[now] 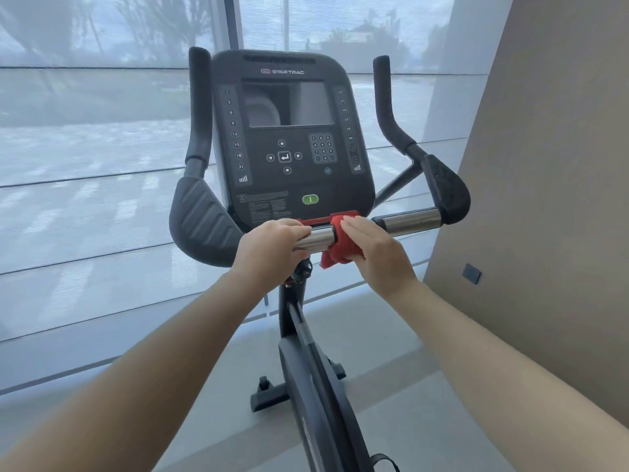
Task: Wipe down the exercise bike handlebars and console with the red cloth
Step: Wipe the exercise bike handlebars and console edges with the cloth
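Window blinds (102, 165) behind, beige wall (544, 165) close on the right.
From the head view I see the handlebars (412, 221) running left to right, rising slightly rightward, with bare chrome between cloth and right pad (446, 192). My left hand (272, 243) curls round the bar. My right hand (371, 248) lies flat-fingered on the red cloth (340, 240), draped over the bar's middle just below the console (289, 131). Upright horns flank the console.

Single head view, facing forward-down, close over handlebars (412, 221) and console (289, 131)
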`<control>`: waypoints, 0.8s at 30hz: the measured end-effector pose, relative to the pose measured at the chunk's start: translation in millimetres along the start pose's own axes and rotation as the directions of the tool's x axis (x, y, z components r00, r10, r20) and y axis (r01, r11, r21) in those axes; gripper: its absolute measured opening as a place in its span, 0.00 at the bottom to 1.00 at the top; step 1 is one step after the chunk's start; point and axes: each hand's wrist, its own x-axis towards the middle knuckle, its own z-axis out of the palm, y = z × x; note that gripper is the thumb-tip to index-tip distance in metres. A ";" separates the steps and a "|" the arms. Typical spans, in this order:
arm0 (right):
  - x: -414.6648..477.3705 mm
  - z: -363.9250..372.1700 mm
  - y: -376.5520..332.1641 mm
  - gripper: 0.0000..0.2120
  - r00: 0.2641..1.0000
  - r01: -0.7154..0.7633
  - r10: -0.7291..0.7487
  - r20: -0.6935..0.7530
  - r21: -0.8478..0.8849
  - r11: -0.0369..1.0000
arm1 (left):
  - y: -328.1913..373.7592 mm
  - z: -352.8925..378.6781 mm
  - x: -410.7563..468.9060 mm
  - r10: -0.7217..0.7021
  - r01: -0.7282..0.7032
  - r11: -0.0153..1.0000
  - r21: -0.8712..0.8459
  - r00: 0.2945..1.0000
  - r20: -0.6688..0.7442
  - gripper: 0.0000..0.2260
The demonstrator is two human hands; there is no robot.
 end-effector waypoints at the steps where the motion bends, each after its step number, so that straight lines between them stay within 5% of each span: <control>1: 2.8 -5.0 7.1 0.25 1.000 -0.024 0.024 0.016 0.009 1.000 | 2.4 2.2 1.9 -0.012 0.012 1.000 0.005 1.000 -0.001 0.12; 8: 1.6 -9.7 16.2 0.23 0.995 0.009 -0.016 0.100 0.071 0.997 | 23.0 11.3 24.9 -0.106 0.099 0.993 0.067 0.988 0.108 0.17; 13: 15.0 -29.0 34.2 0.04 0.984 0.048 -0.071 0.164 0.140 0.989 | 32.4 19.7 19.4 -0.223 0.221 0.974 0.039 0.974 0.039 0.20; 17: 16.6 -41.4 49.6 0.12 0.990 0.017 -0.059 0.128 0.307 0.951 | 47.2 19.6 16.2 -0.290 0.290 0.955 0.063 0.957 0.001 0.20; 21: 28.5 -61.1 80.2 0.11 1.000 0.013 -0.012 -0.004 0.356 0.934 | 63.3 17.0 10.5 -0.348 0.349 0.930 0.118 0.937 -0.031 0.18; 24: 26.4 -53.2 90.7 0.06 0.963 -0.124 0.036 0.266 0.324 0.938 | 71.8 14.7 -2.9 -0.385 0.392 0.911 0.132 0.920 -0.076 0.17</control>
